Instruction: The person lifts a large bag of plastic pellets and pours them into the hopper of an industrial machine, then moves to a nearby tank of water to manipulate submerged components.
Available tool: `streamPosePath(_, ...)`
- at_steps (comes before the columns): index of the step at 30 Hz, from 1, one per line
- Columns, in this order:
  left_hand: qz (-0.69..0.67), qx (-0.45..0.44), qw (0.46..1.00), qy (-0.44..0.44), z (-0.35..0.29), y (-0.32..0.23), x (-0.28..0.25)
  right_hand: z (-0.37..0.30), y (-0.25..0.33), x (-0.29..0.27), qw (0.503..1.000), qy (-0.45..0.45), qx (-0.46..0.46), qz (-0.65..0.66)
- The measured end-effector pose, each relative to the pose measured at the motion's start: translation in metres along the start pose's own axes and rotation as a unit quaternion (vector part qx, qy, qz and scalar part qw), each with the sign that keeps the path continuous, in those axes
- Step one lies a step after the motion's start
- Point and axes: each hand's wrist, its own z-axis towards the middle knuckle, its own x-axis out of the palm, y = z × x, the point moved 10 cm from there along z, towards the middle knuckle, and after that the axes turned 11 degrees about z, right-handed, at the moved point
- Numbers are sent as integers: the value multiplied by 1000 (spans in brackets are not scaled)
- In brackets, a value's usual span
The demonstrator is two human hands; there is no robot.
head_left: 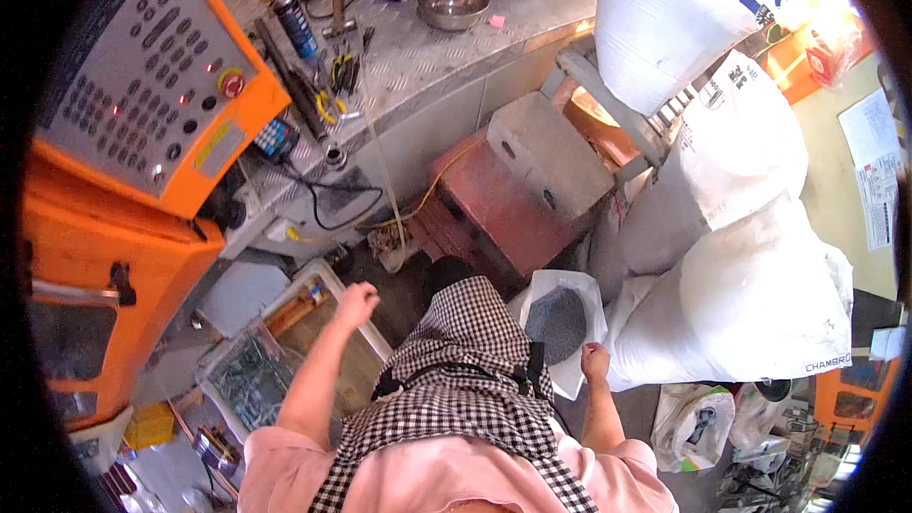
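Observation:
My left hand [357, 305] hangs in the air with its fingers curled in, above the edge of a pale shallow bin [369, 334]. Nothing shows in it. On the other side, my right hand [596, 362] is closed at the near right rim of an open white bag [568, 375]. The fingers appear to pinch that rim, though their tips are partly hidden. Inside the bag lie grey pellets [556, 323].
Large full white sacks [731, 294] stand at the right. Ahead are a red block [494, 199] and a grey stepped box [551, 157]. An orange machine control panel [152, 66] rises at the left. A metal bench [408, 66] carries tools and a steel bowl [454, 6].

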Motion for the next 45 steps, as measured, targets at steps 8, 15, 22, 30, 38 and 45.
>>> streamPosePath(8, 36, 105, 981, 161, 98, -98, 4, 92, 149, 40, 976, 121, -129, -124)
streamPosePath(15, 6, 243, 969, -53, 160, -294, -277, 155, 364, -66, 952, 181, -234, -80)
streamPosePath(22, 118, 211, 923, -298, 172, -378, -522, 219, 617, -171, 872, 91, -476, -67)
streamPosePath(30, 219, 90, 662, -711, 142, -455, -852, 189, 921, -289, 723, -50, -685, 67)
streamPosePath(38, 344, -119, 612, -702, 200, -439, -1024, 279, 1129, -411, 714, -251, -644, 107)
streamPosePath(45, 238, -108, 824, -503, 282, -403, -1054, 390, 1146, -355, 782, -145, -603, -59)
